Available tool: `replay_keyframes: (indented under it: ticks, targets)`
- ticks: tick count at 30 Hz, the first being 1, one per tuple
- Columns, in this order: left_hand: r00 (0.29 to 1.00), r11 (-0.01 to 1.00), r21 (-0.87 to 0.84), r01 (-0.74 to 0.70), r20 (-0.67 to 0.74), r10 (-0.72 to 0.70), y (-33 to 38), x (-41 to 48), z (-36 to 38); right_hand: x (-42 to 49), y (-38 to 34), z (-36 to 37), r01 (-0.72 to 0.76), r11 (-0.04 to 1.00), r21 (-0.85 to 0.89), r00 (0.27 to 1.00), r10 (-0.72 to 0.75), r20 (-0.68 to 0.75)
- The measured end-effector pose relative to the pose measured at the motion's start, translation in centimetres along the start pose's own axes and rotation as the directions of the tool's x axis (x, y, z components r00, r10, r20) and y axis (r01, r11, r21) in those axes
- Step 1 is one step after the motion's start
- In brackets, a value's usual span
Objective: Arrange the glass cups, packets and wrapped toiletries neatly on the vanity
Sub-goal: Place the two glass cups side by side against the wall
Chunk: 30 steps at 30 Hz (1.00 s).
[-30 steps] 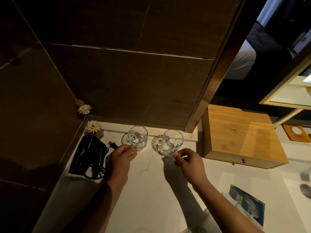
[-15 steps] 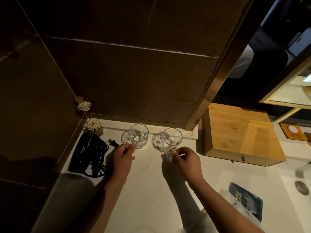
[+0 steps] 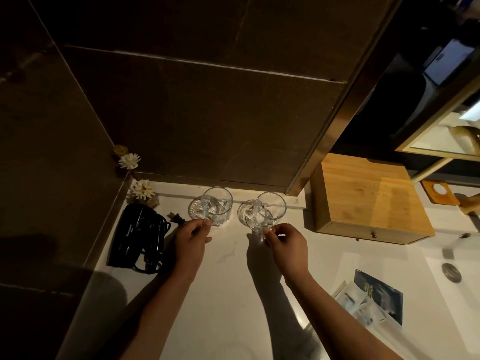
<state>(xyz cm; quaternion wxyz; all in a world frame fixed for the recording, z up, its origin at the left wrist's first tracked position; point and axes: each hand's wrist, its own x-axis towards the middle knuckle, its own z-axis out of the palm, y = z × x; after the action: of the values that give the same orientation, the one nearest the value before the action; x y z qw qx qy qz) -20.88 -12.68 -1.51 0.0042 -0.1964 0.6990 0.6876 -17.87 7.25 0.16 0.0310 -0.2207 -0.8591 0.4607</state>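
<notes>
Two clear glass cups stand near the back wall of the white vanity, each beside a round glass coaster. My left hand pinches the near base of the left glass cup. My right hand pinches the near base of the right glass cup, which leans slightly. A dark blue packet and clear wrapped toiletries lie at the front right of the counter.
A black hair dryer with coiled cord lies at the left by the wall. White flowers stand in the back corner. A wooden drawer box sits to the right, with the sink drain beyond.
Both hands have stayed at the glasses; the right glass has shifted a little toward the wall next to its coaster. The camera has tipped slightly.
</notes>
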Motion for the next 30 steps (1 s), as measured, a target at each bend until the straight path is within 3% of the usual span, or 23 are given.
replay_keyframes:
  ticks: [11,30]
  targets:
    - [0.999,0.998,-0.059,0.004,0.043,-0.002,0.13,-0.08,-0.30,-0.39,-0.36,1.17,-0.001,1.000,0.002,1.000,0.001,-0.023]
    - [1.000,1.000,-0.021,0.010,0.021,-0.009,-0.27,0.19,-0.21,0.10,-0.39,0.43,-0.002,1.000,0.022,0.996,0.001,0.084]
